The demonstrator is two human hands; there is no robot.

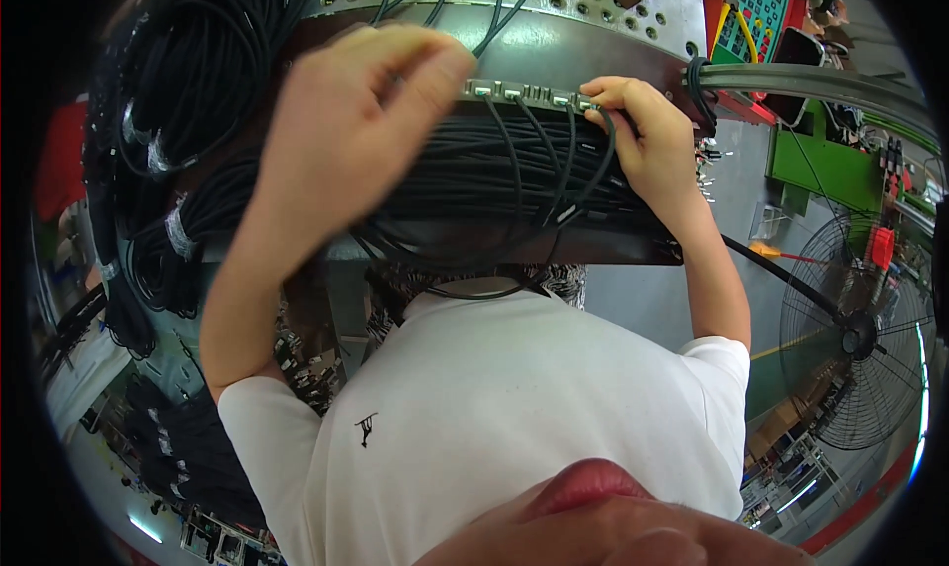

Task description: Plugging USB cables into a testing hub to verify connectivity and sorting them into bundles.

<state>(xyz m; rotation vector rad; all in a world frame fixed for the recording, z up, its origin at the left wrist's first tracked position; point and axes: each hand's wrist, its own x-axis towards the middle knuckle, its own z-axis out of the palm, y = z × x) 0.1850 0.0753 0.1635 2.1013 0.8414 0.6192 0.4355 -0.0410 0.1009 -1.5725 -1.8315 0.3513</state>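
Note:
My right hand [650, 136] pinches the end of a black cable [605, 166] between thumb and fingers, at the right end of a narrow metal fixture strip [539, 93]. Several cable plugs sit side by side in that strip, and their black cables [514, 156] hang toward me over a thick bundle of black cables [445, 161]. Raised above the bundle's left part, my left hand [356, 121] is smeared by motion. Its fingers look curled, but whether anything is between them does not show. The hand hides the strip's left end.
Coiled black cables [208, 62] tied with clear wrap lie at the left. Behind the strip is a perforated metal plate [662, 2] with cables running across it. A grey rail [811, 80] extends to the right. Farther right stand a floor fan [855, 334] and green machinery [816, 171].

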